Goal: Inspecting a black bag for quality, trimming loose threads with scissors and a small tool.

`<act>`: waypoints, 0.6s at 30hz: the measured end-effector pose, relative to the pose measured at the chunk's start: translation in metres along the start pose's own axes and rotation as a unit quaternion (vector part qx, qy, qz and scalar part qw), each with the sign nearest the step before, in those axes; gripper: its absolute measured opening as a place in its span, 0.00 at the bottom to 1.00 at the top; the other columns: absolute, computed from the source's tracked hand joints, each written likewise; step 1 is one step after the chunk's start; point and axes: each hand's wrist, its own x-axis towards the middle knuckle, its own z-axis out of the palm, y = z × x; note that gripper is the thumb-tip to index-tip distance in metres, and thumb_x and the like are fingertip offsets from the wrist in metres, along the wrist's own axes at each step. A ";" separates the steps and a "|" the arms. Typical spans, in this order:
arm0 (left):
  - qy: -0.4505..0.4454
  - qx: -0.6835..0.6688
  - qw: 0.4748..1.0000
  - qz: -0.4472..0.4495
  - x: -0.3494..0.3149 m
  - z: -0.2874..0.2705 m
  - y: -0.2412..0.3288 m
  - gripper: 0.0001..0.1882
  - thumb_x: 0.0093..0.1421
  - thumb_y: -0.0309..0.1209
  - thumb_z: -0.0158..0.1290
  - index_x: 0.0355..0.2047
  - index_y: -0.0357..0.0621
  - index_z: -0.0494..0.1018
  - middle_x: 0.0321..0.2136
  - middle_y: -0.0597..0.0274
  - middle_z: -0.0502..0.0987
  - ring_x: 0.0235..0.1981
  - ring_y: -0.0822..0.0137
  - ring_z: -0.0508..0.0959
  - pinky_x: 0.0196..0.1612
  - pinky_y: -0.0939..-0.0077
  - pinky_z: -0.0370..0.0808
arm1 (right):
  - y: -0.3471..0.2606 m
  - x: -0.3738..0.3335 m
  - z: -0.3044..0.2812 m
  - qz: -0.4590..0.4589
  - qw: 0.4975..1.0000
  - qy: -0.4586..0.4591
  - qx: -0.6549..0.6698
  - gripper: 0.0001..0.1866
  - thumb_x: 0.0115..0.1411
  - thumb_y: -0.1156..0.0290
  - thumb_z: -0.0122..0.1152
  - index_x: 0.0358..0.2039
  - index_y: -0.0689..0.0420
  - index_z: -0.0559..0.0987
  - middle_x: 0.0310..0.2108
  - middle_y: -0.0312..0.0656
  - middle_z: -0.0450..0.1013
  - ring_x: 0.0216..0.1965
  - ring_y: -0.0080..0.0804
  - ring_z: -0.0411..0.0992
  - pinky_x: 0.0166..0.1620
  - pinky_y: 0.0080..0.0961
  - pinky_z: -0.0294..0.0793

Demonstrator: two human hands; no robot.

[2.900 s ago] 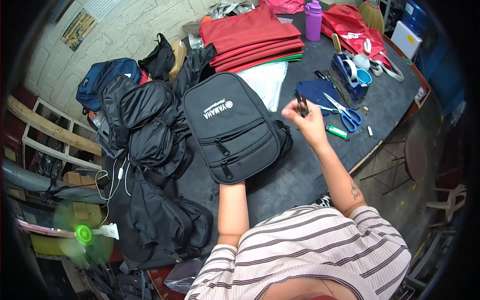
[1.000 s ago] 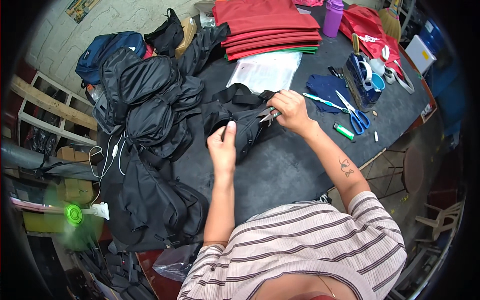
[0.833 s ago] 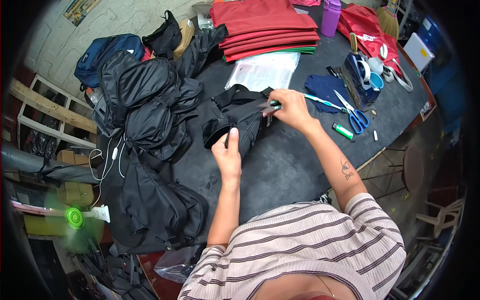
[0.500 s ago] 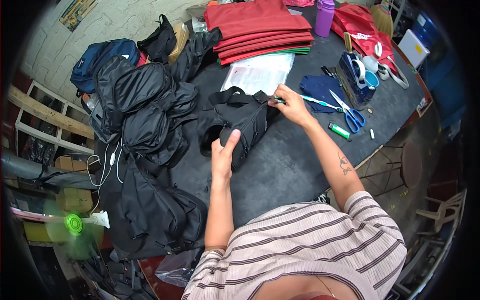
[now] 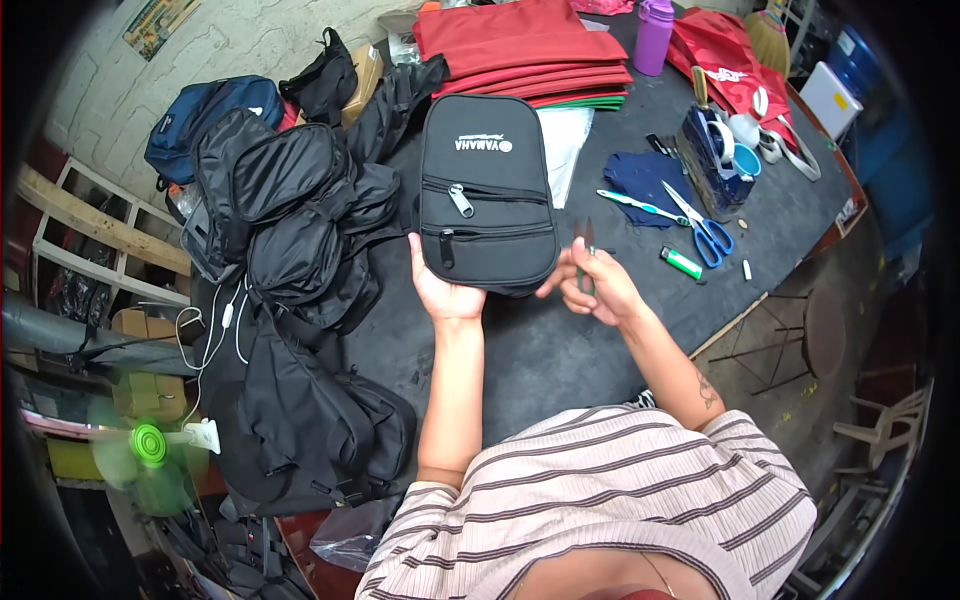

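A small black zippered bag (image 5: 489, 190) faces up above the table, with white lettering near its far end and two zippers across its front. My left hand (image 5: 447, 287) grips it at the near left corner, palm beneath and fingers hidden under it. In my right hand (image 5: 603, 283) is a pair of thread snips (image 5: 586, 238), dark blades pointing away from me. That hand is beside the bag's near right corner; whether its fingertips touch the bag, I cannot tell.
Black bags (image 5: 290, 200) are heaped at the left. Folded red fabric (image 5: 520, 50) lies at the back over a clear plastic sheet (image 5: 567, 150). Blue-handled scissors (image 5: 711, 240), a toothbrush (image 5: 640, 206), a green lighter (image 5: 681, 263) and a purple bottle (image 5: 653, 40) are on the right side.
The bag has turned from its side to show its zippered front. My left hand has shifted underneath it. My right hand with the snips has moved from its far end toward me.
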 end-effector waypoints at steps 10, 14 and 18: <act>0.138 0.037 0.987 -0.080 -0.010 0.013 0.022 0.14 0.64 0.34 0.44 0.43 0.39 0.71 0.43 0.55 0.76 0.47 0.59 0.74 0.53 0.60 0.68 | -0.011 0.027 -0.014 -0.046 0.951 0.082 0.294 0.08 0.61 0.70 0.53 0.24 0.51 0.69 0.12 0.26 0.57 0.11 0.16 0.50 0.18 0.17 0.51; 0.208 0.036 0.976 -0.058 -0.015 0.010 0.024 0.12 0.63 0.30 0.44 0.41 0.35 0.71 0.41 0.53 0.76 0.45 0.59 0.75 0.50 0.61 0.71 | -0.020 0.027 -0.013 -0.051 0.944 0.098 0.310 0.10 0.61 0.71 0.52 0.23 0.52 0.67 0.13 0.27 0.56 0.11 0.15 0.50 0.17 0.16 0.50; 0.117 0.019 0.988 -0.100 -0.014 0.001 0.024 0.16 0.64 0.35 0.42 0.43 0.35 0.71 0.44 0.52 0.75 0.48 0.58 0.74 0.54 0.59 0.68 | -0.018 0.025 -0.022 -0.086 0.947 0.079 0.300 0.08 0.60 0.71 0.54 0.24 0.52 0.69 0.15 0.26 0.59 0.11 0.15 0.51 0.19 0.15 0.52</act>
